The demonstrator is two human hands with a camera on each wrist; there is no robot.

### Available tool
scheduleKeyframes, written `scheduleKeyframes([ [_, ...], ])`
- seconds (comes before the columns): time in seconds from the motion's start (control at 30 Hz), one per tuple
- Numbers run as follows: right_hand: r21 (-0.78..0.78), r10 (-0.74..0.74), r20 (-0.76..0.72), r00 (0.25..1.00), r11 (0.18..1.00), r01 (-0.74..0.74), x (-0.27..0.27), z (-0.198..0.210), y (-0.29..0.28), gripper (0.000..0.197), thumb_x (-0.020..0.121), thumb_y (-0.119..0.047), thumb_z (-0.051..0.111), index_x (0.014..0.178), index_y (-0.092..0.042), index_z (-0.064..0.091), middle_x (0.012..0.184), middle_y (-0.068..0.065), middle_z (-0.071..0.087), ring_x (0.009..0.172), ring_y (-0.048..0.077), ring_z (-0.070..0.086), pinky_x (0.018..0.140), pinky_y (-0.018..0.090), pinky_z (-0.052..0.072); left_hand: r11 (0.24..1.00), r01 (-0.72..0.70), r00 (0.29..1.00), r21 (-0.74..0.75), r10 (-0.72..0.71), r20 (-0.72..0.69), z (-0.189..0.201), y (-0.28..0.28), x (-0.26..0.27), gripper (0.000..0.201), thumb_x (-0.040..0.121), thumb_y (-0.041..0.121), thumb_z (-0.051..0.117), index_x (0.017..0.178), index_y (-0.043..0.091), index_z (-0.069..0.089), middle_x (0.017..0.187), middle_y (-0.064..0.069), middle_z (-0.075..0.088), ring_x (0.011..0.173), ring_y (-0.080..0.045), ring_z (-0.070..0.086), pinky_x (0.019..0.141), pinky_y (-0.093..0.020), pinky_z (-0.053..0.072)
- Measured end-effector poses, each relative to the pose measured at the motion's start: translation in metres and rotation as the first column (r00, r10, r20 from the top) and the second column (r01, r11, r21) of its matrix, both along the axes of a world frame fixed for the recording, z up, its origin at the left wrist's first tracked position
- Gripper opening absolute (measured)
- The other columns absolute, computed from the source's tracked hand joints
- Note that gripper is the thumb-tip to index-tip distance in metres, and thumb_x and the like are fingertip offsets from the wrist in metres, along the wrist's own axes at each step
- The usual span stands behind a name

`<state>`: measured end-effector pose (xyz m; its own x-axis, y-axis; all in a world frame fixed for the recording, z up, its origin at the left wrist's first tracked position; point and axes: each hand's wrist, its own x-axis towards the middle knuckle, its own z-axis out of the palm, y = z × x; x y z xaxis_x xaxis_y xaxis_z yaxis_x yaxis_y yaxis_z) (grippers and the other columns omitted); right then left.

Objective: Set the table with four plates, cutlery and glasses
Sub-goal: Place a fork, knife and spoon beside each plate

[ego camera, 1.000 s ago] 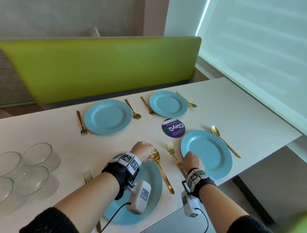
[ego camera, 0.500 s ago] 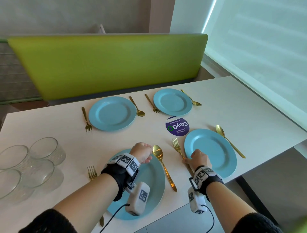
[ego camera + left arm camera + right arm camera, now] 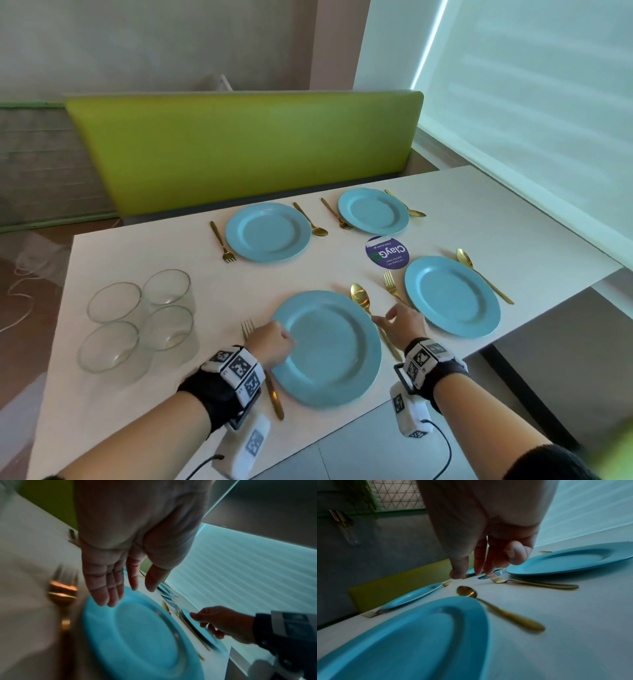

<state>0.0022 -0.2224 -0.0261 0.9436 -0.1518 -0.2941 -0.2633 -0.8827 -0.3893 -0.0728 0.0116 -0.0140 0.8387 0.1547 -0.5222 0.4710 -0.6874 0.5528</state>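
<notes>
White table (image 3: 130, 246) sitting before green bench back (image 3: 239, 147); window blind (image 3: 531, 102) hanging at 2 o'clock; four blue plates (image 3: 329, 346) lying with gold cutlery (image 3: 360, 298) beside each; four glasses (image 3: 137, 318) standing grouped at 9 o'clock; left hand (image 3: 270, 344) hovering over near plate's left rim, fingers relaxed, holding nothing; right hand (image 3: 402, 322) hovering over spoon handle, fingers loosely spread, gripping nothing.

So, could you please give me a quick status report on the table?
Both hands empty: left hand, right hand. Four plates and cutlery laid. Four glasses clustered at left, unplaced. Nothing in the way.
</notes>
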Motion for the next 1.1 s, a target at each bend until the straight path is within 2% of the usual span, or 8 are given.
scheduleKeyframes([
  [0.07, 0.019, 0.037, 0.010, 0.999, 0.999, -0.038, -0.020, 0.001, 0.025, 0.037, 0.087, -0.037, 0.062, 0.108, -0.007, 0.062, 0.117, 0.012, 0.062, 0.114, 0.027, 0.053, 0.091, 0.030, 0.041, 0.993, 0.063, 0.998, 0.096, -0.060, -0.030, 0.004, 0.026, -0.026, 0.015, 0.092, 0.022, 0.050, 0.092, 0.010, 0.060, 0.103, -0.013, 0.063, 0.113, -0.030, 0.056, 0.089, -0.029, 0.043],
  [0.13, 0.008, 0.080, 0.011, 0.997, 0.997, -0.080, -0.039, 0.001, 0.049, 0.036, 0.086, -0.038, 0.062, 0.109, -0.009, 0.062, 0.115, 0.011, 0.063, 0.112, 0.026, 0.055, 0.089, 0.029, 0.042, 0.977, 0.089, 0.993, 0.194, -0.071, -0.096, -0.004, 0.048, -0.050, 0.040, 0.093, 0.026, 0.048, 0.124, 0.001, 0.049, 0.130, -0.017, 0.053, 0.124, -0.032, 0.049, 0.098, -0.031, 0.040],
  [0.2, 0.006, 0.116, 0.017, 0.993, 0.993, -0.116, -0.059, 0.000, 0.075, 0.035, 0.086, -0.039, 0.063, 0.108, -0.012, 0.062, 0.112, 0.008, 0.064, 0.107, 0.024, 0.057, 0.086, 0.029, 0.043, 0.959, 0.083, 0.991, 0.270, -0.051, -0.126, -0.008, 0.072, -0.078, 0.054, 0.092, 0.033, 0.050, 0.132, 0.000, 0.037, 0.138, -0.017, 0.042, 0.128, -0.030, 0.044, 0.102, -0.031, 0.038],
  [0.47, 0.006, 0.253, 0.036, 0.967, 0.967, -0.254, -0.117, -0.010, 0.145, 0.029, 0.087, -0.036, 0.061, 0.108, -0.015, 0.061, 0.108, 0.003, 0.060, 0.094, 0.018, 0.056, 0.080, 0.026, 0.044, 0.864, 0.206, 0.954, 0.460, -0.072, -0.292, -0.038, 0.135, -0.154, 0.050, 0.091, 0.019, 0.047, 0.137, 0.005, 0.036, 0.137, -0.011, 0.036, 0.128, -0.028, 0.040, 0.108, -0.034, 0.037],
  [0.77, 0.000, 0.258, 0.053, 0.965, 0.966, -0.258, -0.133, -0.011, 0.165, 0.021, 0.086, -0.035, 0.064, 0.099, -0.019, 0.063, 0.093, -0.005, 0.051, 0.084, 0.012, 0.049, 0.076, 0.026, 0.045, 0.782, 0.378, 0.926, 0.496, -0.334, -0.179, -0.039, 0.152, -0.160, 0.035, 0.095, 0.003, 0.033, 0.123, 0.002, 0.054, 0.127, -0.014, 0.056, 0.115, -0.027, 0.058, 0.096, -0.028, 0.045],
  [0.9, 0.009, 0.248, 0.040, 0.968, 0.969, -0.249, -0.139, -0.011, 0.169, 0.012, 0.085, -0.032, 0.064, 0.083, -0.025, 0.055, 0.090, -0.004, 0.052, 0.082, 0.013, 0.049, 0.071, 0.024, 0.041, 0.773, 0.381, 0.922, 0.507, -0.356, -0.151, -0.043, 0.152, -0.157, 0.036, 0.094, 0.002, 0.034, 0.123, 0.002, 0.055, 0.125, -0.014, 0.059, 0.115, -0.027, 0.059, 0.095, -0.028, 0.046],
  [1.03, 0.032, 0.225, 0.021, 0.974, 0.974, -0.225, -0.146, -0.012, 0.171, 0.014, 0.085, -0.030, 0.064, 0.080, -0.023, 0.054, 0.092, -0.003, 0.053, 0.083, 0.015, 0.051, 0.074, 0.025, 0.044, 0.782, 0.334, 0.937, 0.527, -0.337, -0.093, -0.057, 0.151, -0.158, 0.036, 0.096, 0.001, 0.031, 0.128, 0.004, 0.046, 0.132, -0.012, 0.048, 0.122, -0.025, 0.050, 0.101, -0.028, 0.041],
  [1.1, 0.032, 0.244, 0.011, 0.970, 0.969, -0.244, -0.150, -0.012, 0.173, 0.014, 0.085, -0.030, 0.065, 0.080, -0.023, 0.053, 0.094, -0.002, 0.054, 0.084, 0.015, 0.051, 0.077, 0.028, 0.046, 0.745, 0.336, 0.929, 0.575, -0.364, -0.071, -0.062, 0.148, -0.158, 0.033, 0.095, 0.001, 0.034, 0.127, 0.002, 0.043, 0.130, -0.014, 0.046, 0.120, -0.026, 0.048, 0.101, -0.029, 0.041],
])
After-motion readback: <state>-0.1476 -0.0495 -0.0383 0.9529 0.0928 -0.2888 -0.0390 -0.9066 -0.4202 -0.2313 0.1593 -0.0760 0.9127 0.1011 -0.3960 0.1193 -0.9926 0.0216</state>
